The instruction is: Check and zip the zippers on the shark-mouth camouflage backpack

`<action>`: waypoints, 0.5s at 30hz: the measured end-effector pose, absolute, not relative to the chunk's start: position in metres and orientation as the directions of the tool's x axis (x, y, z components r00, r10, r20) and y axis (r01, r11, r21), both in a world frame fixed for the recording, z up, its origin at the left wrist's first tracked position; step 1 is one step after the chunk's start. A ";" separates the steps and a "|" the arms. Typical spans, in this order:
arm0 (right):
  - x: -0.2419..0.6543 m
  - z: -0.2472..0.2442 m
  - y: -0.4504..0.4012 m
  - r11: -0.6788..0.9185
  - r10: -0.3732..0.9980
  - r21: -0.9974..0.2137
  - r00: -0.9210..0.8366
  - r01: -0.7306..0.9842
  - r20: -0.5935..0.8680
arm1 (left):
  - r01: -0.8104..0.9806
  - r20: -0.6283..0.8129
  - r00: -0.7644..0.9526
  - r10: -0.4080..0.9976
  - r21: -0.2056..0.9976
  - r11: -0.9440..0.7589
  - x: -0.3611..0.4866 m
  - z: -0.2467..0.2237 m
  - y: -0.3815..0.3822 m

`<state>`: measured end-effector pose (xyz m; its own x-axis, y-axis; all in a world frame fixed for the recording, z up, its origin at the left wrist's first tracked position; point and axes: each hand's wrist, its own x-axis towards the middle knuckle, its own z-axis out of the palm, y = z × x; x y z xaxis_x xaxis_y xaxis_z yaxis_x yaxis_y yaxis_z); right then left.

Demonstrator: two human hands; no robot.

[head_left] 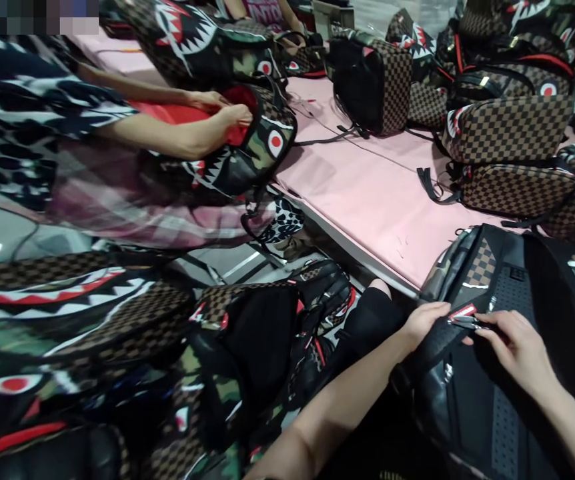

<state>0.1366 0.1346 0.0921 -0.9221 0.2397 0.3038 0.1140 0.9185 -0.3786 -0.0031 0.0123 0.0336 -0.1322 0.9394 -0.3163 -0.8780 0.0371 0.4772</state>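
A black backpack [510, 393] with brown checkered and camouflage patches stands at the lower right, its back panel and straps towards me. My left hand [425, 323] is closed on the edge of its shoulder strap [435, 347], beside a small red and white label [462, 312]. In the pinched fingers of my right hand [520, 350] is a small metal tool, seemingly thread snips [462, 323]. Its tip lies at the strap, just below the label. Whether the blades touch a thread is too small to make out.
A pink-covered table [362, 193] runs diagonally, bearing stacked checkered backpacks [510, 130] and trailing straps. Several shark-face backpacks [82, 320] crowd the lower left. At the upper left, a co-worker's hands [230, 117] reach into an opened backpack [267, 157] with red lining.
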 end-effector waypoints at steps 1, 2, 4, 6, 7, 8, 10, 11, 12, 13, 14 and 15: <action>0.142 0.092 0.128 0.902 0.320 -0.390 -0.893 0.185 0.317 | -0.879 -0.331 -0.126 0.935 0.473 0.049 -0.003 0.036 0.012; 0.146 0.092 0.121 0.880 0.392 -0.406 -0.860 0.247 0.327 | -0.885 -0.343 -0.104 0.933 0.461 0.071 -0.002 0.038 0.012; 0.153 0.094 0.110 0.832 0.498 -0.446 -0.800 0.331 0.334 | -0.905 -0.346 -0.026 0.938 0.407 0.125 -0.002 0.044 0.012; 0.158 0.096 0.102 0.791 0.559 -0.485 -0.763 0.374 0.324 | -0.928 -0.327 0.024 0.945 0.344 0.143 -0.002 0.050 0.014; 0.160 0.098 0.100 0.779 0.576 -0.494 -0.752 0.386 0.321 | -0.937 -0.303 0.018 0.953 0.326 0.122 -0.002 0.053 0.015; 0.161 0.100 0.098 0.771 0.588 -0.498 -0.742 0.396 0.320 | -0.943 -0.285 0.009 0.959 0.317 0.103 -0.002 0.056 0.016; 0.163 0.104 0.095 0.765 0.601 -0.500 -0.729 0.407 0.327 | -0.944 -0.263 -0.028 0.964 0.324 0.061 -0.001 0.062 0.017; 0.163 0.105 0.093 0.765 0.602 -0.501 -0.727 0.406 0.330 | -0.942 -0.262 -0.042 0.964 0.333 0.050 0.000 0.064 0.017; 0.163 0.107 0.091 0.765 0.601 -0.503 -0.727 0.402 0.332 | -0.939 -0.263 -0.054 0.963 0.340 0.040 0.001 0.067 0.017; 0.163 0.108 0.090 0.766 0.598 -0.507 -0.727 0.395 0.336 | -0.938 -0.265 -0.064 0.962 0.344 0.032 0.003 0.069 0.016; 0.163 0.109 0.088 0.766 0.595 -0.512 -0.728 0.387 0.341 | -0.938 -0.267 -0.070 0.961 0.346 0.028 0.004 0.071 0.016; 0.163 0.109 0.086 0.765 0.595 -0.519 -0.725 0.381 0.345 | -0.937 -0.267 -0.075 0.961 0.348 0.024 0.005 0.073 0.015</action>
